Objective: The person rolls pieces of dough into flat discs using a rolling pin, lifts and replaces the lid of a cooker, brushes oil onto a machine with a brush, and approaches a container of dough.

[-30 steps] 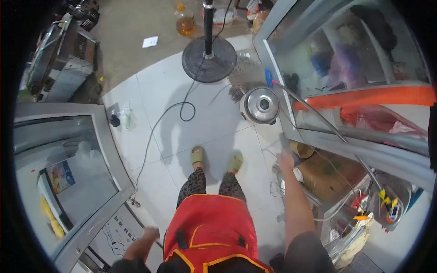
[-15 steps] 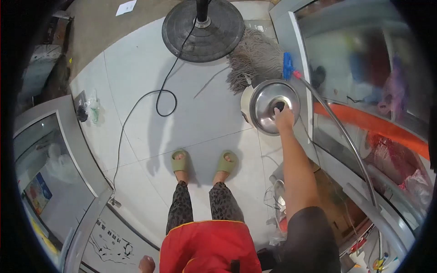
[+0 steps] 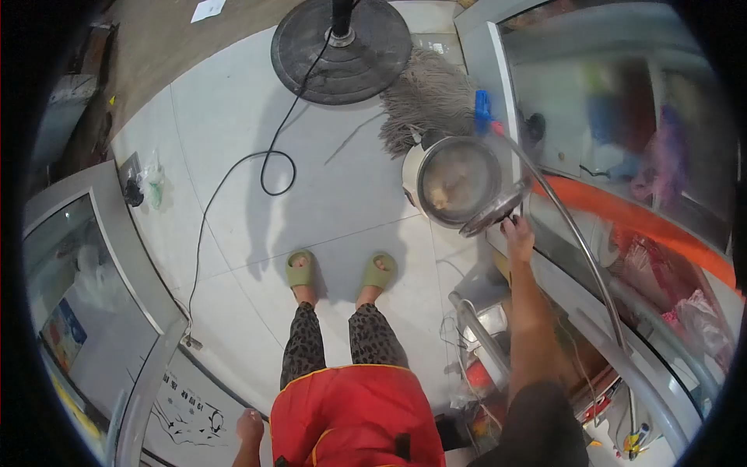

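Note:
My right hand (image 3: 517, 236) grips the knob of a round metal lid (image 3: 496, 210), which is tilted nearly on edge at the right side of a cream-coloured pot (image 3: 412, 173). The pot stands on the floor, uncovered. Inside it is a cloudy liquid with pale brownish lumps (image 3: 445, 191), too blurred to name. Low in the view, beside the red apron (image 3: 354, 416), my left hand (image 3: 250, 426) hangs with its fingers curled and nothing visible in them.
A grey mop head (image 3: 428, 97) lies behind the pot, its metal handle (image 3: 576, 206) slanting along the right-hand glass cabinet (image 3: 576, 86). A black cord (image 3: 233, 167) loops across the tiles from a round stand base (image 3: 342, 58). A glass door (image 3: 93, 272) stands left.
My right hand has lifted the lid off the pot and swung it right and toward me, exposing the contents. My left hand has risen slightly into view.

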Demonstrator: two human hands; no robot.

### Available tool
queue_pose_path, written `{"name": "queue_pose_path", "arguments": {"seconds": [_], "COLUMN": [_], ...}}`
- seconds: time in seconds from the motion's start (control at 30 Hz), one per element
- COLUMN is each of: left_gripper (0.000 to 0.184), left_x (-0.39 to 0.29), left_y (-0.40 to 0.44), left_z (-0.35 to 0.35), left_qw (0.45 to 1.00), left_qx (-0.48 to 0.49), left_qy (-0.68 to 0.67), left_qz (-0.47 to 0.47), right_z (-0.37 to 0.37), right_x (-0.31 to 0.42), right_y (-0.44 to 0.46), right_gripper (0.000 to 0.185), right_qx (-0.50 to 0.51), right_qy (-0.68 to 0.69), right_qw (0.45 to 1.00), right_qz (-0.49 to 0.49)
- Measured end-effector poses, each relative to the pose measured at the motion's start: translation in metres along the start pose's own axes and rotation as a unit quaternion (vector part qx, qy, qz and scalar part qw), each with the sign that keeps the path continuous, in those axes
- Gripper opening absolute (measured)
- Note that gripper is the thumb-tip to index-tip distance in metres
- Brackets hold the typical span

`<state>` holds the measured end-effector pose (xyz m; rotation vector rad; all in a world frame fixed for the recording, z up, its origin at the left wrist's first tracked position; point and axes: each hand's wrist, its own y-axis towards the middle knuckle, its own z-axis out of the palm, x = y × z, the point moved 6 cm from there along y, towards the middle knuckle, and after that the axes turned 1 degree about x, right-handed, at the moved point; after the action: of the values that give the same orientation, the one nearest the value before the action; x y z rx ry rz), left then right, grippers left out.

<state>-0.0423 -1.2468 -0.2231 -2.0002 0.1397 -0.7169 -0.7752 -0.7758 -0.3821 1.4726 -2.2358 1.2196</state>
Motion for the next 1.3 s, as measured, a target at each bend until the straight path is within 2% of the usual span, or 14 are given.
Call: {"name": "queue_pose_path", "arguments": {"seconds": [0.03,0.13,0.23,0.27,0.37,0.4,0.5,0.63,0.73,0.83,0.93,1.03,1.13,1.3], "left_gripper": [0.029,0.029,0.029,0.029,0.030,0.030,0.031,0.033,0.032,0.032,0.032,0.032,0.032,0.033], "left_x": [-0.002,0.020,0.025,0.021,0.046,0.042,0.028,0.023,0.018,0.021,0.017,0.013,0.012,0.007], "left_y": [0.002,0.031,0.039,0.035,0.054,0.052,0.047,0.044,0.034,0.040,0.034,0.024,0.022,0.018], "left_z": [-0.001,0.015,0.011,0.006,0.016,0.012,0.000,-0.003,-0.004,0.003,0.004,0.004,0.006,0.003], "left_qw": [1.000,0.998,0.995,0.995,0.983,0.984,0.983,0.980,0.984,0.989,0.992,0.996,0.997,0.997], "left_qx": [-0.001,0.021,0.033,0.033,-0.057,-0.052,-0.056,-0.066,-0.050,-0.019,0.001,-0.021,-0.021,-0.006], "left_qy": [-0.004,0.016,0.059,0.074,0.066,0.073,0.085,0.070,0.082,0.081,0.083,0.054,0.042,0.051], "left_qz": [0.005,0.061,0.071,0.062,0.161,0.152,0.151,0.172,0.150,0.125,0.091,0.074,0.058,0.058], "right_z": [-0.009,-0.016,-0.011,-0.011,-0.003,-0.002,0.000,0.000,-0.001,0.002,-0.001,0.001,0.002,-0.002], "right_x": [-0.007,-0.045,-0.082,-0.090,-0.120,-0.151,-0.162,-0.183,-0.177,-0.235,-0.170,-0.153,-0.152,-0.117], "right_y": [-0.012,-0.052,-0.078,-0.086,-0.111,-0.114,-0.145,-0.156,-0.161,-0.151,-0.168,-0.171,-0.176,-0.178], "right_gripper": [0.034,0.029,0.022,0.024,0.027,0.028,0.026,0.025,0.023,0.030,0.035,0.035,0.037,0.040], "right_qx": [-0.004,-0.060,-0.100,-0.083,-0.087,-0.086,-0.104,-0.050,-0.098,-0.107,-0.072,-0.081,-0.115,-0.130], "right_qy": [-0.016,0.212,0.222,0.175,0.196,0.176,0.195,0.106,0.089,-0.027,-0.145,-0.187,-0.092,-0.146], "right_qw": [1.000,0.975,0.968,0.977,0.972,0.974,0.961,0.971,0.974,0.985,0.970,0.972,0.977,0.974], "right_qz": [0.024,0.020,0.061,0.093,0.096,0.111,0.165,0.207,0.185,0.133,0.179,0.114,0.152,0.116]}}
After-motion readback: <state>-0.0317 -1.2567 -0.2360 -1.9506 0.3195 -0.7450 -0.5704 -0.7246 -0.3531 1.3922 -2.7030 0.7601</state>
